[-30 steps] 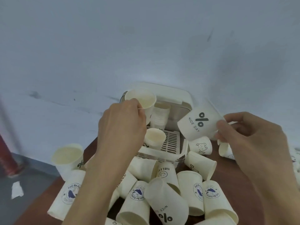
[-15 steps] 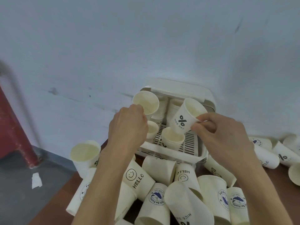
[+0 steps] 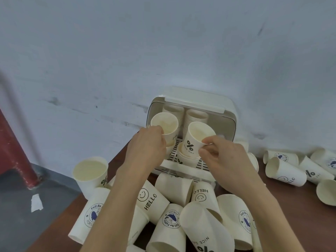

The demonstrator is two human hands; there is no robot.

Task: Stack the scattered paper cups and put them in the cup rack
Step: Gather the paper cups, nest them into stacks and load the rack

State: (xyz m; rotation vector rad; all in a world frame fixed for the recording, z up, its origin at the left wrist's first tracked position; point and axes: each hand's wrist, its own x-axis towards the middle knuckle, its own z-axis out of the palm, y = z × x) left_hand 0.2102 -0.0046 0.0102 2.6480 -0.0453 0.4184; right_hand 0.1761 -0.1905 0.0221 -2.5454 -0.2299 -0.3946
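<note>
While right hand grips, "NICE DAY" cup

Soft, even, cool light; no glare. Faint diffuse shadows on wall right of and above cup rack. Overall slight softness; fisheye bending toward frame edges, far from rack.

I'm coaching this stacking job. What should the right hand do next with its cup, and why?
Probably lower the NICE DAY cup straight down. The right hand pinches its rim, and it sits tilted, partly nested in the cup standing on the rack's slotted tray, so it seems not fully seated.
</note>
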